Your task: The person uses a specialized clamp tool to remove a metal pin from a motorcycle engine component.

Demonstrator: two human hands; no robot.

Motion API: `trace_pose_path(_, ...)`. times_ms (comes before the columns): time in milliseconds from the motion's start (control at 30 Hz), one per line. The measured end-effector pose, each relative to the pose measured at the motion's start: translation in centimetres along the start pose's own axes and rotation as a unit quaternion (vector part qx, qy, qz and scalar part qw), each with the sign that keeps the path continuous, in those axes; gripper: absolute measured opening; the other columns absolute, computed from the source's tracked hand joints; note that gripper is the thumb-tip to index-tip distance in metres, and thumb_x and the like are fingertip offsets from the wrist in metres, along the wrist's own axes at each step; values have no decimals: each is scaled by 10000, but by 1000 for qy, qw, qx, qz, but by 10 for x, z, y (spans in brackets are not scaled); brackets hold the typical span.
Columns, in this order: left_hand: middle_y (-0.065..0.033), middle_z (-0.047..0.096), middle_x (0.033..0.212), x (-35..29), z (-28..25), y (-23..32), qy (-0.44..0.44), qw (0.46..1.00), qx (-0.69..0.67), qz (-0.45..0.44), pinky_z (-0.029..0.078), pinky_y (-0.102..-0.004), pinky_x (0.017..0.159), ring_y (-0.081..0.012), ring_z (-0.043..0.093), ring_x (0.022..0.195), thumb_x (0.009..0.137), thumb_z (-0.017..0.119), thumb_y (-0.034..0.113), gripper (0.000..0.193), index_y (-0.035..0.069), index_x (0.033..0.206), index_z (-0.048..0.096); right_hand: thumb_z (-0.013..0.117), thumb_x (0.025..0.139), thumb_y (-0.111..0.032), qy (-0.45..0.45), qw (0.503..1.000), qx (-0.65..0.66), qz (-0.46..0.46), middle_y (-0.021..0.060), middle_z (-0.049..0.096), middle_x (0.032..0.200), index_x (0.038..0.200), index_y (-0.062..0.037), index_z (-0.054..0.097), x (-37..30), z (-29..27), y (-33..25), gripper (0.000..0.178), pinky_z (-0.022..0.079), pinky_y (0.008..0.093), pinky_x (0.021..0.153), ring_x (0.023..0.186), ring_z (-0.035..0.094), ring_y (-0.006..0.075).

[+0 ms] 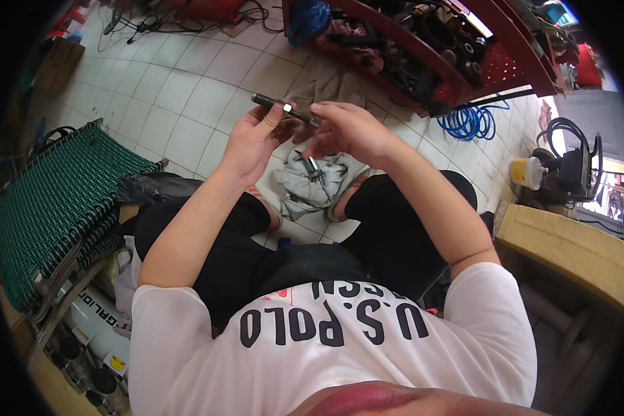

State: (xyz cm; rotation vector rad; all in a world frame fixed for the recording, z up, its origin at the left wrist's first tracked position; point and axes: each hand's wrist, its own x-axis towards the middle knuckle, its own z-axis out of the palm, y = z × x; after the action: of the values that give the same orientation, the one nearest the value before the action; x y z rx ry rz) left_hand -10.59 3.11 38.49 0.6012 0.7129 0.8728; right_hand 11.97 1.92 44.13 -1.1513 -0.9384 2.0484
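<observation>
A dark threaded rod (262, 100) with a shiny hex nut (286, 108) on it is held up in front of me, slanting down to the right. My left hand (256, 139) is closed on it, the thumb beside the nut. At the rod's right end, the fingers of my right hand (357, 132) pinch around it; the lower fingers are partly hidden and curled. Under my hands, a dirty grey-white rag (298, 184) lies on the floor between my feet. Shiny metal parts (313, 168) show on the rag just below my right fingers.
A red metal rack (402, 41) full of dark parts stands ahead to the right. Coiled blue hose (468, 123) lies beside it. To my left is a green woven folding seat (62, 187); to my right, a wooden bench edge (561, 243) and a white-and-yellow bucket (527, 173).
</observation>
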Motion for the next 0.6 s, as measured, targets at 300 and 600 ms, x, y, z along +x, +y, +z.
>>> trace_pose_path(300, -43, 677, 1221, -3, -16, 11, 68, 997, 4, 19, 465, -363, 976, -179, 615, 1109, 1016, 689, 315, 315, 96, 1234, 631, 365, 1120, -483, -37, 996, -12, 84, 158, 728, 840, 1088, 20, 667, 11, 15, 10, 588, 563, 337, 683, 651, 696, 216)
trace_pose_path(600, -76, 671, 1210, -1, -6, 9, 53, 998, 16, 33, 519, -348, 977, -177, 648, 1043, 1021, 682, 275, 334, 43, 1248, 606, 528, 1089, -410, -29, 994, 81, 67, 101, 723, 840, 1117, -25, 634, 10, 1, 27, 400, 541, 306, 638, 608, 659, 172)
